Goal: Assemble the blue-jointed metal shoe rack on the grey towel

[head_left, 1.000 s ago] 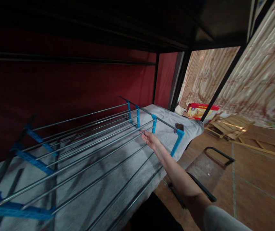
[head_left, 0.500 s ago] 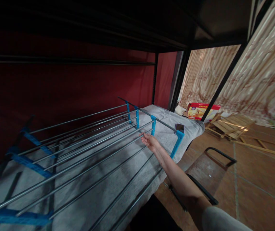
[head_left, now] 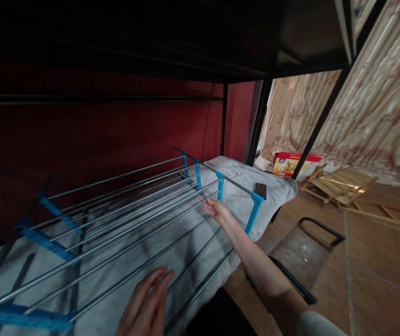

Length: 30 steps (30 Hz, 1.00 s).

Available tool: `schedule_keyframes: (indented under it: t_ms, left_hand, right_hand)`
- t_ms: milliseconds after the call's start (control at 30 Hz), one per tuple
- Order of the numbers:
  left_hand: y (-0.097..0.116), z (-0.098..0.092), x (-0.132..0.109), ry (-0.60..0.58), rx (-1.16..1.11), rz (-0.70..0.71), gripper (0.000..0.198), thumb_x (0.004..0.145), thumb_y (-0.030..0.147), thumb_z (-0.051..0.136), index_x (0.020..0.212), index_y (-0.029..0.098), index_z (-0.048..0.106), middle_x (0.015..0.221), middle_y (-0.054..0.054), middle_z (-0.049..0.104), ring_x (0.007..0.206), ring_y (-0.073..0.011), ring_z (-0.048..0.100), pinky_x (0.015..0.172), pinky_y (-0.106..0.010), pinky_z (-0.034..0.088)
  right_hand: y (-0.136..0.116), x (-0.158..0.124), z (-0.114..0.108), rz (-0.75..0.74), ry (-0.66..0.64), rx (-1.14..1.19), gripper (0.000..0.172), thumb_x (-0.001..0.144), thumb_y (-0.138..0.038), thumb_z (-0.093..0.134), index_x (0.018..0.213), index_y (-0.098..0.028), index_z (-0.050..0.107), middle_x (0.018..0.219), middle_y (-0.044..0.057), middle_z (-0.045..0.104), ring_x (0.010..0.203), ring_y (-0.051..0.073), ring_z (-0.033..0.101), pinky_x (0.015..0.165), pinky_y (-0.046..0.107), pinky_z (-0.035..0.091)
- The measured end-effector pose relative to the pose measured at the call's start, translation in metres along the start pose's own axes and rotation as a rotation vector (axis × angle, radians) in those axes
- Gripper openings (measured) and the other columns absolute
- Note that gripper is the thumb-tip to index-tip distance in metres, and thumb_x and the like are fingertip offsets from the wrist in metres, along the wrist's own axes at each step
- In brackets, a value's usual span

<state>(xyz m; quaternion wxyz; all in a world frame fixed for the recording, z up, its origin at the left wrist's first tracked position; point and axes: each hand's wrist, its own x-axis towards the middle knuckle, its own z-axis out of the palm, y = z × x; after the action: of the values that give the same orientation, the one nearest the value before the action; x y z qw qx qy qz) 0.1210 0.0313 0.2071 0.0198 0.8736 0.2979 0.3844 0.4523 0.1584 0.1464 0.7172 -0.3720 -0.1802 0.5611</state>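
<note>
A rack of thin grey metal rods and blue plastic brackets lies across a grey cloth (head_left: 280, 189). My right hand (head_left: 215, 208) reaches over its near side and pinches a metal rod (head_left: 171, 229) close to that rod's right end, beside a blue bracket (head_left: 220, 186). Low in the picture my left hand (head_left: 147, 303) is raised over the near rods, fingers stretched out and holding nothing. Another blue bracket (head_left: 253, 214) joins the rack at its right corner. At the left end, more blue brackets (head_left: 47, 240) connect the rods to dark tubes.
A phone (head_left: 260, 191) lies on the cloth behind the right corner. Black frame posts (head_left: 263, 121) and a dark shelf overhead enclose the space. On the tiled floor are a black-framed stool (head_left: 305, 252), wooden slatted pieces (head_left: 343, 186) and a red-yellow box (head_left: 294, 164).
My left hand has come into view from below, over the near rods. My right hand stays at the same rod. The camera view has shifted slightly.
</note>
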Motion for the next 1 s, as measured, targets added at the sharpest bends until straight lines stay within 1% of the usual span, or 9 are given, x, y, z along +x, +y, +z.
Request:
schedule_keyframes:
  t_ms: [100,167,267,367,467,567,667,800,1000]
  left_hand:
    - [-0.028,0.025,0.024,0.067,0.082,-0.004,0.032,0.097,0.019,0.047,0.128,0.022,0.056,0.125,-0.009,0.060,0.114,-0.0210,0.061,0.096,-0.035,0.053]
    - [-0.048,0.038,0.041,0.045,0.213,0.003,0.032,0.098,0.021,0.045,0.128,0.019,0.056,0.125,-0.012,0.060,0.113,-0.0257,0.059,0.096,-0.042,0.051]
    - [-0.073,0.052,0.060,-0.061,0.412,-0.016,0.035,0.099,0.024,0.044,0.131,0.016,0.055,0.125,-0.015,0.061,0.109,-0.0306,0.059,0.094,-0.049,0.048]
    - [-0.090,0.059,0.071,-0.217,0.511,-0.024,0.037,0.098,0.021,0.043,0.133,0.015,0.054,0.122,-0.014,0.063,0.103,-0.0289,0.060,0.093,-0.046,0.048]
    - [-0.097,0.060,0.075,-0.343,0.535,-0.042,0.041,0.097,0.012,0.038,0.135,0.014,0.053,0.118,-0.013,0.065,0.098,-0.0257,0.062,0.089,-0.041,0.049]
    - [-0.097,0.060,0.078,-0.386,0.544,-0.076,0.045,0.095,0.008,0.034,0.135,0.014,0.053,0.116,-0.014,0.066,0.099,-0.0253,0.063,0.090,-0.039,0.049]
    - [-0.097,0.060,0.079,-0.407,0.550,-0.091,0.047,0.095,0.008,0.033,0.136,0.015,0.053,0.117,-0.015,0.066,0.097,-0.0256,0.064,0.088,-0.040,0.050]
    - [-0.099,0.060,0.081,-0.415,0.550,-0.081,0.048,0.095,0.007,0.032,0.137,0.016,0.053,0.117,-0.014,0.066,0.098,-0.0253,0.065,0.087,-0.039,0.051]
    - [-0.098,0.059,0.086,-0.447,0.518,-0.083,0.047,0.096,0.010,0.029,0.136,0.015,0.054,0.110,-0.013,0.069,0.093,-0.0249,0.068,0.083,-0.038,0.053]
  right_hand:
    - [0.001,0.001,-0.002,-0.005,-0.018,-0.012,0.004,0.090,-0.017,0.065,0.087,-0.016,0.068,0.083,0.005,0.074,0.065,0.009,0.066,0.061,0.018,0.057]
    - [0.001,0.001,-0.003,-0.007,-0.026,-0.023,0.004,0.090,-0.017,0.064,0.089,-0.016,0.068,0.086,0.005,0.074,0.067,0.009,0.067,0.063,0.017,0.057]
    - [-0.001,0.000,-0.005,-0.009,-0.024,-0.052,0.004,0.091,-0.019,0.063,0.090,-0.016,0.066,0.085,0.005,0.073,0.068,0.010,0.068,0.065,0.018,0.058]
    - [-0.004,-0.002,-0.007,-0.016,-0.008,-0.097,0.004,0.090,-0.020,0.065,0.087,-0.017,0.064,0.079,0.005,0.072,0.068,0.011,0.069,0.064,0.021,0.059]
    - [-0.008,-0.005,-0.014,-0.023,0.003,-0.148,0.005,0.087,-0.020,0.065,0.084,-0.017,0.063,0.080,0.006,0.072,0.067,0.012,0.068,0.064,0.023,0.059]
    - [-0.011,-0.005,-0.026,-0.089,0.037,-0.271,0.007,0.083,-0.022,0.067,0.088,-0.017,0.065,0.089,0.008,0.074,0.070,0.014,0.069,0.066,0.026,0.059]
    - [-0.014,0.001,-0.042,-0.276,0.227,-0.456,0.018,0.076,-0.024,0.067,0.093,-0.018,0.065,0.094,0.007,0.072,0.077,0.017,0.068,0.071,0.030,0.058]
    - [-0.022,0.013,-0.056,-0.437,0.417,-0.517,0.041,0.071,-0.019,0.058,0.112,-0.022,0.062,0.122,0.007,0.066,0.109,0.019,0.062,0.096,0.036,0.051]
    - [-0.022,0.024,-0.060,-0.512,0.318,-0.609,0.058,0.065,-0.015,0.055,0.123,-0.023,0.062,0.133,0.005,0.063,0.125,0.022,0.056,0.115,0.042,0.035]
